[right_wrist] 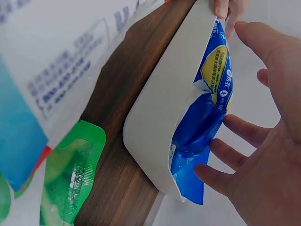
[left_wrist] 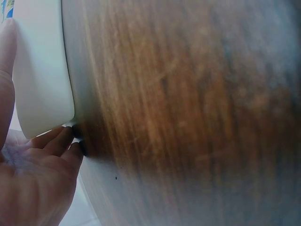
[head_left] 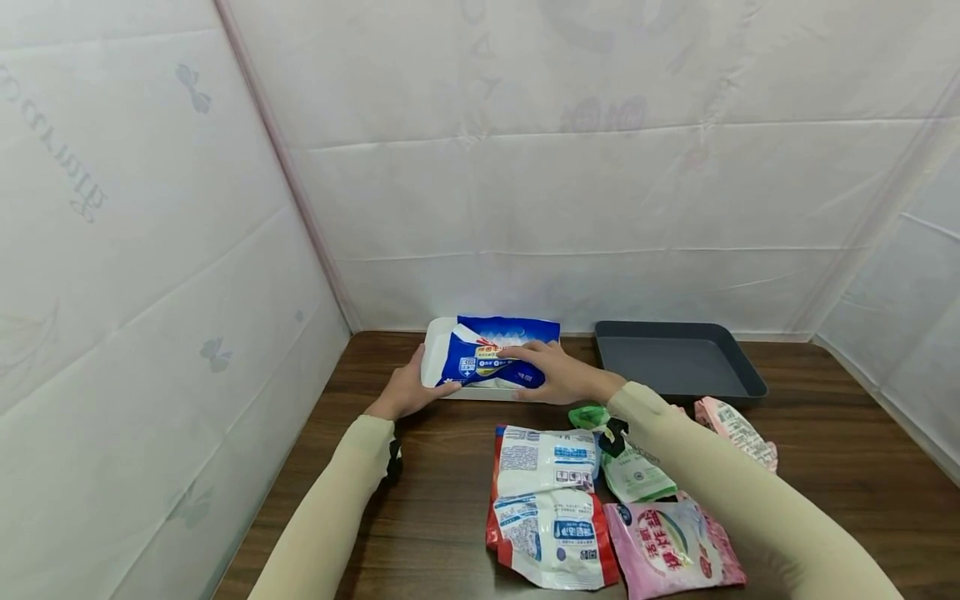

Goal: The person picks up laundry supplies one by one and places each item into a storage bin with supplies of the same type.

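A blue packet with a yellow label lies in a white tray at the back of the table, part of it standing up past the far rim. My left hand holds the tray's left end, fingers along the outer wall and thumb over the near edge by the packet's corner. In the left wrist view the fingers reach around the tray's end. From the right, my right hand rests over the packet. Its fingers are spread and touch the blue film in the right wrist view.
A dark grey tray stands at the back right. Nearer lie a red-and-white bag, a green packet, a pink packet and another pink packet, the last partly behind my right sleeve. White sheets hang behind the table.
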`<state>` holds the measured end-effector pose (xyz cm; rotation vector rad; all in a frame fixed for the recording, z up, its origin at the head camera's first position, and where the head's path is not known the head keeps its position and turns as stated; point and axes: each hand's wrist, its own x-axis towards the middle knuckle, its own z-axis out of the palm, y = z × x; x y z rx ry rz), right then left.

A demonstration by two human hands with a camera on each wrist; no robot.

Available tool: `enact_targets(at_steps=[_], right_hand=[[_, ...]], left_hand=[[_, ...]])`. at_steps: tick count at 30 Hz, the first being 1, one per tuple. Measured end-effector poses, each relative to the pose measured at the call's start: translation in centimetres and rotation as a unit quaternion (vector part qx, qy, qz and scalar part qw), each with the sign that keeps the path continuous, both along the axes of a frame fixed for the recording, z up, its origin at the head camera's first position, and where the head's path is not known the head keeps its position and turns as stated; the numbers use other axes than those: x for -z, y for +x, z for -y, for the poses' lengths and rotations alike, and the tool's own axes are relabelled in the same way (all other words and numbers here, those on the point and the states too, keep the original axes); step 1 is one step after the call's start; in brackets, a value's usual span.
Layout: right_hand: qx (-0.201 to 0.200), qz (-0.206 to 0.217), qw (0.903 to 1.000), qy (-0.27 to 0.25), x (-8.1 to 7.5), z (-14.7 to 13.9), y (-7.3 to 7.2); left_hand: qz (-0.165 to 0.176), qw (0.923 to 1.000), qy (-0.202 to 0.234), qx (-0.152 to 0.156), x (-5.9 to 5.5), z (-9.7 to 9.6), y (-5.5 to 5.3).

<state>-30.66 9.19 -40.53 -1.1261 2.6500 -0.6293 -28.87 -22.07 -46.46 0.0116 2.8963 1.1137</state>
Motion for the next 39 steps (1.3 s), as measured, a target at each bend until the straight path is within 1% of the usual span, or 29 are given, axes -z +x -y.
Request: enact_targets(at_steps=[8,13,20,27,33,36,39], right_hand=[[-0.006,0.009,0.9999,-0.005,-0.2,-0.2,0.9],[-0.016,-0.001,0.9998,-0.010,-0.2,-0.4,1.4],[-0.027,-0.014,0.9995,-0.008,0.1,-0.7,1.9],[-0.035,-0.022,0.9991,-0.008,0.3,-1.1,2.4],[-0.034,-0.026,0.9991,0.001,0.2,-1.4,3.4],[-0.030,-0.021,0.9993,0.005,0.2,-1.6,4.0],[-0.034,-0.023,0.9991,0.004,0.3,-1.8,4.6]], left_hand=[[0.002,1.0000,0.001,-0.002,-0.1,0.0,0.0],[0.001,1.0000,0.003,-0.001,-0.1,-0.1,-0.1],[-0.004,1.0000,0.002,0.004,0.1,0.0,-0.1],[-0.006,1.0000,0.002,-0.001,0.2,-0.1,-0.2],[-0.010,0.9999,0.002,0.001,0.3,-0.1,-0.3],[-0.010,0.9999,0.003,0.002,0.3,-0.1,-0.3],[-0.012,0.9999,0.005,0.003,0.2,-0.1,-0.3]])
